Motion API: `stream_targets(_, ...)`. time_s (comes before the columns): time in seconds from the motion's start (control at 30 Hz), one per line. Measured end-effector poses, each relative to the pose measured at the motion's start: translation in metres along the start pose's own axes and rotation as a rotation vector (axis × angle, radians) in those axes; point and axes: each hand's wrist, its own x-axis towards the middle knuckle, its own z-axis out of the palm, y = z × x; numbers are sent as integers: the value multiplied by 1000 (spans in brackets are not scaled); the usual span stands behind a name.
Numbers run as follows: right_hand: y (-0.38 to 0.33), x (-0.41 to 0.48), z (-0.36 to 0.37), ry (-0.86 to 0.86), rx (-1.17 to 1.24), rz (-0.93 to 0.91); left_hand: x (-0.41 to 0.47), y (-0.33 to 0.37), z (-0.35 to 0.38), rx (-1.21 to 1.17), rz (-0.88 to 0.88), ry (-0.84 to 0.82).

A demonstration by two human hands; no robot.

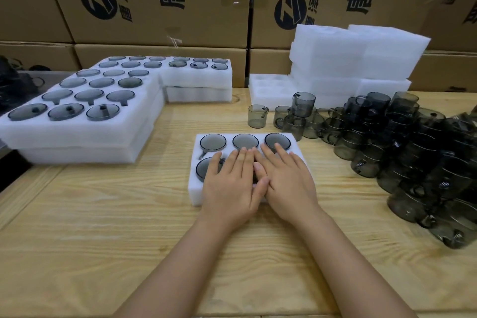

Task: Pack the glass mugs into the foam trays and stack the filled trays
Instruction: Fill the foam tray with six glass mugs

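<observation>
Head view. Dead centre on the tabletop (pixel 103 227): one foam tray (pixel 197 193), four glass mugs (pixel 213 142) showing, three along the far row, one at 9 o'clock; other pockets hidden under two hands. Left hand (pixel 232 183) and right hand (pixel 286 178) side by side, palms down, each grip flat and spread on the tray. At 10 o'clock, stacked filled trays (pixel 77 134), twenty-four mugs on top. At 1 o'clock, empty foam trays (pixel 361 54). At 3 o'clock, loose mug heap (pixel 413 150), uncountable, cut off.

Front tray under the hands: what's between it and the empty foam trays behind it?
Head view: a few loose glass mugs stand on the table there, one perched on top of others. Otherwise bare wood.
</observation>
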Motion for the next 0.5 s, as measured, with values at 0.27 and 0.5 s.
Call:
stream_targets(0.27, 45, -16, -29, 641, 46, 204, 6, -12, 7, 43, 71, 215)
stream_targets(0.5, 125, -46, -67, 566, -102, 973, 10, -15, 8, -35, 83, 261)
